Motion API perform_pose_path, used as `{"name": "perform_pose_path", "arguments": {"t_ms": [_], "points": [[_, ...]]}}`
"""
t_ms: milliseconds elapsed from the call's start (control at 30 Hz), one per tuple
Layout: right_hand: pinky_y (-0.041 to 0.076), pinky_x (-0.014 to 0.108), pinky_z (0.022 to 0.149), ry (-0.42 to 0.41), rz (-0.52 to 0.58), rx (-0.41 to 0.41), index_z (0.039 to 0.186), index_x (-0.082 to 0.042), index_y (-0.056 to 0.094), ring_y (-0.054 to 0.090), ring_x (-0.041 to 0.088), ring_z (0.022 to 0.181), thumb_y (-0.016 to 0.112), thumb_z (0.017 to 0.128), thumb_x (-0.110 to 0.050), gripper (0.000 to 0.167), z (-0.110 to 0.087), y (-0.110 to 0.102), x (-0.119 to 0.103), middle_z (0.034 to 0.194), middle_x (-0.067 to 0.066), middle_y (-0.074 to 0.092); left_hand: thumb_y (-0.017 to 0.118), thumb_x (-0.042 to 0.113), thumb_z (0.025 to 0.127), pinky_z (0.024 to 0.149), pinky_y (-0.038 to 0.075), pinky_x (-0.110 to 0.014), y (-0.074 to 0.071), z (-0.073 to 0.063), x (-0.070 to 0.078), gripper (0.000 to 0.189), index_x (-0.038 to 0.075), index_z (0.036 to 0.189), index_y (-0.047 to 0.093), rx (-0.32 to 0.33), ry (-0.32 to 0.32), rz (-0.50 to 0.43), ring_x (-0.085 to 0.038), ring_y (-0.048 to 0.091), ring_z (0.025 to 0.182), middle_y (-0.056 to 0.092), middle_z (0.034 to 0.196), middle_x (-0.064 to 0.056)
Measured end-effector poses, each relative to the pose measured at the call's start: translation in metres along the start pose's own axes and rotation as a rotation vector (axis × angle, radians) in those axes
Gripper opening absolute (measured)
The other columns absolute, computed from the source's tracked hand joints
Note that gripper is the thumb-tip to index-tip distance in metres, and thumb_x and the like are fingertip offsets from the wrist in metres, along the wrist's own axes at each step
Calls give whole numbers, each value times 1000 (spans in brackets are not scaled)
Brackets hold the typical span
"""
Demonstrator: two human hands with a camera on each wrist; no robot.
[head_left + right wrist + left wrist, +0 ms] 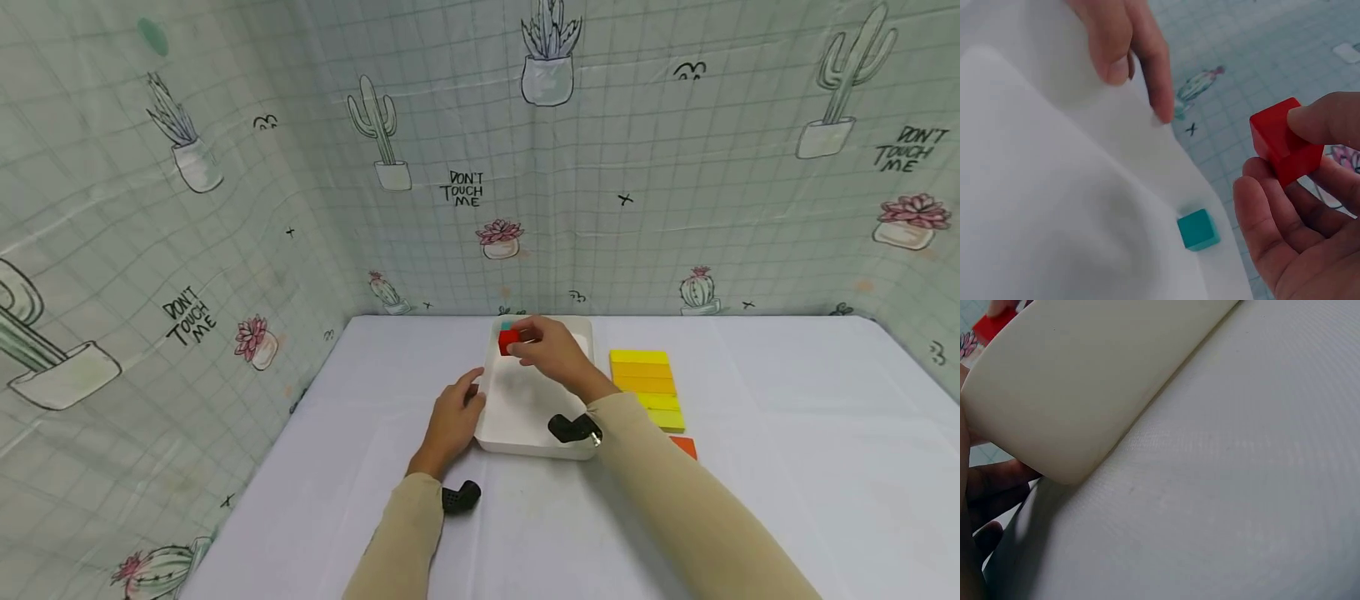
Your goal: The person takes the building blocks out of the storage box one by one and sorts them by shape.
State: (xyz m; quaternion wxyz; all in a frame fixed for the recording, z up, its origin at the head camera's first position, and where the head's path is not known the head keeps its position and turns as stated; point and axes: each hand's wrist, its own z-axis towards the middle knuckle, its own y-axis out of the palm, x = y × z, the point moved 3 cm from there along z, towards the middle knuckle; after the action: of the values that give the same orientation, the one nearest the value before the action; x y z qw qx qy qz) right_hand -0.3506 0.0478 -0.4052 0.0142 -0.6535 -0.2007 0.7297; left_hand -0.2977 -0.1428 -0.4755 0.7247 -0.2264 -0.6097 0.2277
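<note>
A red cube point(1285, 140) is pinched between the thumb and fingers of my right hand point(557, 348), above the far left part of a white tray point(525, 400). Inside that tray, against its wall in the far left corner, sits a teal cube point(1197, 230). My left hand point(450, 421) holds the tray's left wall, thumb at the rim and fingers on the outer side. In the left wrist view the tray point(1079, 387) covers part of the left fingers point(1000, 478).
Right of the tray lies a flat row of yellow and orange strips point(647, 383). Nearer, the right sleeve partly hides an orange piece point(684, 447). Behind the white-covered table point(787, 467) hangs a cactus-print cloth point(615, 242).
</note>
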Motion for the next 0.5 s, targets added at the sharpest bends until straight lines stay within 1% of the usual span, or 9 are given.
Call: {"name": "perform_pose_path", "arguments": {"t_ms": [67,300,400,500], "points": [[58,33,83,-1,32,10,128,-1,59,64,42,105,69,94,-15,39,-7,-4,-1,122,18,64,52,22,102,102,45,-52,1,1,0,46,18,147,51,0,11,4,-28,57,115,64,123,-12],[58,34,80,-36,81,6,130,-2,58,68,31,98,69,94,-19,41,-26,-9,-3,119,16,65,53,22,101,101,45,-51,0,0,0,46,18,147,52,18,0,-6,-28,57,114,64,122,-11],[58,36,82,-31,111,18,131,-3,58,69,29,98,68,95,-19,41,-34,-11,-2,119,16,65,53,23,101,102,44,-52,0,0,1,46,17,147,52,16,-5,-12,-28,57,115,64,123,-12],[57,41,87,-10,141,29,134,-3,55,68,32,101,68,96,-19,43,-43,-15,1,121,17,64,53,24,101,103,43,-52,0,0,1,47,19,148,51,7,-13,-8,-28,56,115,63,124,-11]]}}
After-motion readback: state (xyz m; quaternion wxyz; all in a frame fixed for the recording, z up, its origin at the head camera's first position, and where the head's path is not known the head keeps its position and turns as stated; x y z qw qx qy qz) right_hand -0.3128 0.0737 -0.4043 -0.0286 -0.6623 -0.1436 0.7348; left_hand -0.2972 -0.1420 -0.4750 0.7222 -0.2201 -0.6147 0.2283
